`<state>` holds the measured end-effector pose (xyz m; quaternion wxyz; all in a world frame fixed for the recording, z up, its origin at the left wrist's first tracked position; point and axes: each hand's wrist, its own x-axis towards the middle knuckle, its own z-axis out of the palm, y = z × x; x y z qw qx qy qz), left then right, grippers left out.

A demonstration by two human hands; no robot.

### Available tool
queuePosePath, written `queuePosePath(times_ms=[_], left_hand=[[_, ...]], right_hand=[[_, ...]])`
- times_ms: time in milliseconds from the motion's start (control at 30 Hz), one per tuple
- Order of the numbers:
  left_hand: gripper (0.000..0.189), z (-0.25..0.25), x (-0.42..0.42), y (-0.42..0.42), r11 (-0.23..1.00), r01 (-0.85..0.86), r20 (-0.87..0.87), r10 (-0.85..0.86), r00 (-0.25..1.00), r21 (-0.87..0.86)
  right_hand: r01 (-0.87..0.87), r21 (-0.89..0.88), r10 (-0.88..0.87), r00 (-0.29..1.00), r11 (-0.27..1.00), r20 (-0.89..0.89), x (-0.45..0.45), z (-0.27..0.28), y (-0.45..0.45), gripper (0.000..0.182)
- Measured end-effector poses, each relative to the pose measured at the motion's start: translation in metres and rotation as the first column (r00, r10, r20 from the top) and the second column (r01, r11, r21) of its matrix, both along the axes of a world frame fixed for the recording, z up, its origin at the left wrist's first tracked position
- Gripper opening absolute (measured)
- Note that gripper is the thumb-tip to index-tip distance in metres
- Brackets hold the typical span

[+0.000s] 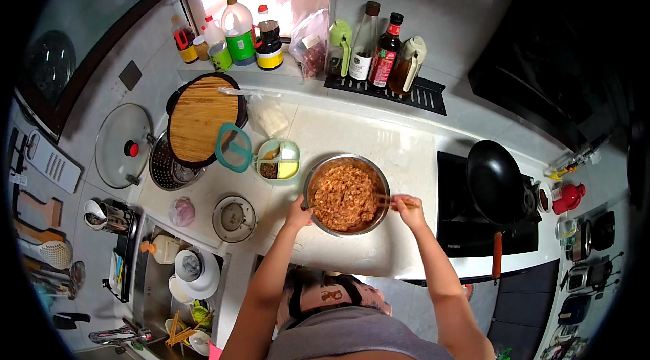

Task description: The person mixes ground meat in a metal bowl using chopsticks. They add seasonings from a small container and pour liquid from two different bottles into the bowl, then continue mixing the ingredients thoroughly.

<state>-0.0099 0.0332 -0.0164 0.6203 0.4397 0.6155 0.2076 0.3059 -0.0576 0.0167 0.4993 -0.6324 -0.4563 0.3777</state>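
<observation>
Before me on the pale counter, a stainless steel mixing bowl [380, 175] holds a reddish-brown, minced-meat-like mixture [345, 196]. My left hand [298, 213] grips the bowl's left rim, with the thumb over the edge. In my right hand [409, 210] are thin wooden chopsticks [386, 198], slightly blurred, whose far ends reach into the mixture at the bowl's right side. Just left of the bowl stands a green seasoning box [299, 163] with several compartments of powders and spices. Its teal lid [244, 156] is raised.
A black wok [493, 177] sits on the cooktop [452, 230] to the right, its handle projecting past the counter edge. Leftward are a round wooden board [203, 119], a steel strainer pot [170, 169], a small dish [223, 228] and a sink [155, 279] with dishes. Bottles [359, 50] line the ledge.
</observation>
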Motion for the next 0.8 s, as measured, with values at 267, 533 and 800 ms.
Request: queuePosePath(times_ms=[267, 533, 800], left_hand=[[0.067, -0.006, -0.005, 0.004, 1.0, -0.013, -0.013, 0.013, 1.0, -0.025], [0.067, 0.008, -0.003, -0.001, 0.999, 0.019, -0.02, -0.02, 1.0, -0.027], [0.066, 0.008, 0.003, 0.001, 1.0, 0.008, -0.05, -0.008, 0.999, -0.009]], right_hand=[[0.038, 0.034, -0.037, 0.999, 0.999, -0.028, -0.089, -0.024, 0.04, 0.022], [-0.171, -0.223, 0.151, 0.983, 0.96, -0.105, 0.009, 0.01, -0.011, 0.017], [0.144, 0.204, -0.146, 0.989, 0.968, -0.006, -0.073, -0.061, 0.053, 0.021]])
